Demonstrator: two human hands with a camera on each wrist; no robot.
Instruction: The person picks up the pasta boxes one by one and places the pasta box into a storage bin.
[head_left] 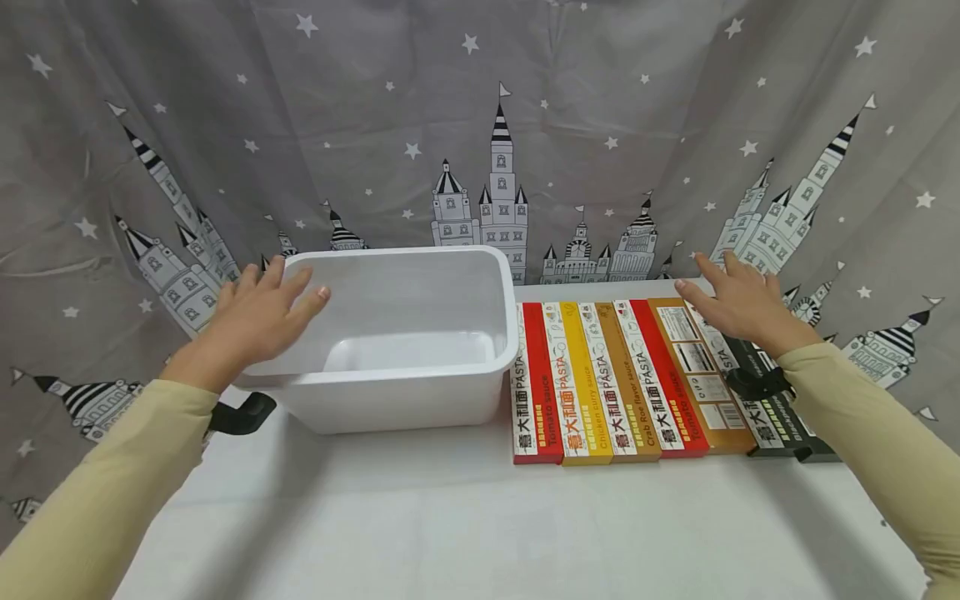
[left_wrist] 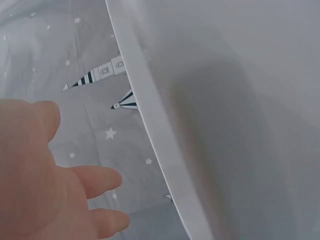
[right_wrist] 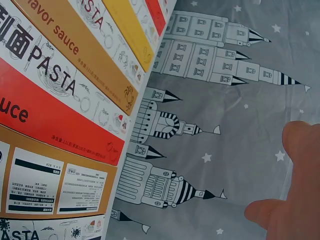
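Observation:
My left hand [head_left: 258, 321] hovers with spread fingers over the left rim of a white plastic bin [head_left: 412, 404], holding nothing. The left wrist view has the bin's rim [left_wrist: 150, 120] right beside those fingers. On the other side, my right hand [head_left: 742, 300] is held above the far end of a row of pasta boxes, its fingers apart and nothing in them. The row includes a red tomato sauce box [head_left: 542, 383], a yellow chicken curry box [head_left: 588, 383], a brown crab roe box [head_left: 630, 383] and a brown box turned label side up [head_left: 705, 383]. Dark boxes [head_left: 772, 425] lie partly under my right wrist.
A white table [head_left: 450, 525] carries the bin and the boxes, which lie side by side right of the bin. Behind the table hangs a grey curtain [head_left: 600, 67] printed with castles and stars. Black straps [head_left: 243, 414] circle both wrists.

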